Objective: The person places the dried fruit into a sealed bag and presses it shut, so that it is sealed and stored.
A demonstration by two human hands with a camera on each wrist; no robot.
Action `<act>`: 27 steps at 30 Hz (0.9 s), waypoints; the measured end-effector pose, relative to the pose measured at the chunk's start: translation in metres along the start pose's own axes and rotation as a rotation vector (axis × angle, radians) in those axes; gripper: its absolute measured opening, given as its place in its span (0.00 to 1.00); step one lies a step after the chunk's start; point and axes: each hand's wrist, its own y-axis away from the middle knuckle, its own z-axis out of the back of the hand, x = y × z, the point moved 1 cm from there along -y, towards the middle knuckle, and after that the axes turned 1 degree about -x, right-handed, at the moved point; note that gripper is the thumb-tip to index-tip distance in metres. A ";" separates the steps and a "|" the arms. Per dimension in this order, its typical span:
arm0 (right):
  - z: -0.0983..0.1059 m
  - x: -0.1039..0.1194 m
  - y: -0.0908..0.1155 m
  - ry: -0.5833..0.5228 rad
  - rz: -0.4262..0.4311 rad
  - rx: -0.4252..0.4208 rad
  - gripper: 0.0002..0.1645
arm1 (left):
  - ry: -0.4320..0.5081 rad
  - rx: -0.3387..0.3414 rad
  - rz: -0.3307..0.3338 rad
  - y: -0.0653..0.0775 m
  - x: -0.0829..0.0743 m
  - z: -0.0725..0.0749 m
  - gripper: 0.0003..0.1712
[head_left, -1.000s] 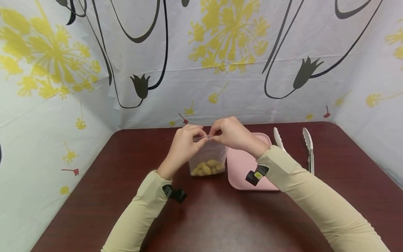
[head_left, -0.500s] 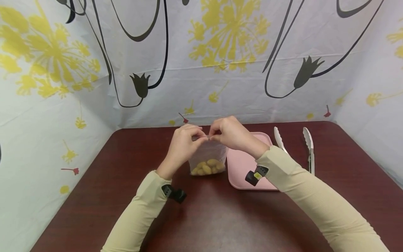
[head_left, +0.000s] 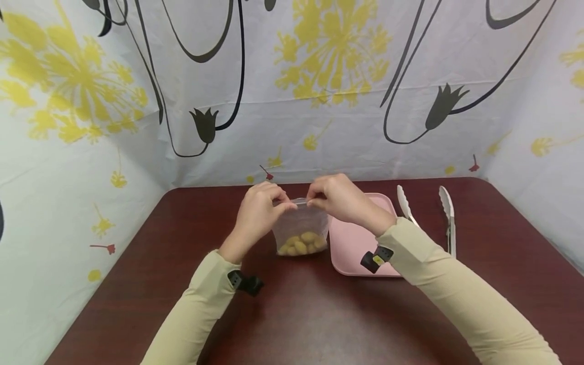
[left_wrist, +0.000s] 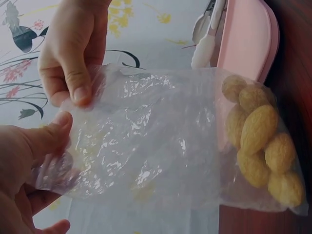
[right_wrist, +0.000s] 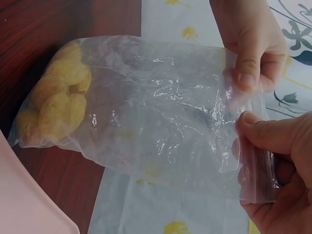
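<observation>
A clear zip bag (head_left: 301, 218) stands with its bottom on the table, held up by its top edge. Inside at the bottom lie several yellow-brown ovals with slightly wrinkled skins, like small potatoes (left_wrist: 261, 131). My left hand (head_left: 256, 209) pinches the zip edge toward its left end, thumb against the plastic. On the other side my right hand (head_left: 339, 200) pinches the same edge between thumb and curled fingers. A short stretch of the zip strip shows between the two hands. The right wrist view shows the zip strip (right_wrist: 261, 178) running through the right hand.
Right of the bag, under my right forearm, lies a pink tray (head_left: 349, 246). Tongs (head_left: 449, 215) with pale scalloped tips lie to its right, partly hidden by the sleeve. A patterned cloth (head_left: 292, 126) hangs behind the dark red table (head_left: 292, 314).
The hands, close together at the middle of the bag's top before, now stand further apart. The left hand has shifted left, the right slightly right and down. The bag's bottom stays put.
</observation>
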 end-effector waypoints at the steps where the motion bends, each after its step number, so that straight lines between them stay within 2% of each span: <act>1: 0.000 0.000 0.000 -0.005 -0.001 -0.003 0.03 | 0.002 0.008 0.005 0.001 0.000 0.001 0.08; 6: 0.001 -0.002 0.001 -0.021 -0.020 0.001 0.02 | 0.010 0.041 0.017 0.004 0.002 0.006 0.03; 12: 0.000 -0.001 0.000 -0.018 -0.049 -0.008 0.02 | 0.063 -0.025 -0.015 0.006 0.007 0.009 0.04; 15: -0.001 0.001 -0.001 -0.022 -0.046 -0.013 0.02 | 0.117 -0.041 0.033 0.009 0.012 0.009 0.05; 17: -0.002 0.001 -0.002 -0.024 -0.046 -0.021 0.02 | 0.176 -0.020 0.099 0.012 0.019 0.009 0.09; 20: 0.000 0.003 -0.003 -0.018 -0.058 -0.035 0.02 | 0.303 0.077 0.221 0.019 0.033 0.006 0.21; 22: 0.001 0.003 -0.003 -0.017 -0.069 -0.044 0.02 | 0.411 0.188 0.294 0.026 0.043 0.000 0.30; 24: 0.002 0.004 -0.004 -0.018 -0.080 -0.043 0.02 | 0.486 0.322 0.325 0.034 0.052 -0.010 0.38; 27: 0.003 0.005 -0.008 -0.030 -0.095 -0.033 0.02 | 0.537 0.492 0.332 0.046 0.060 -0.025 0.44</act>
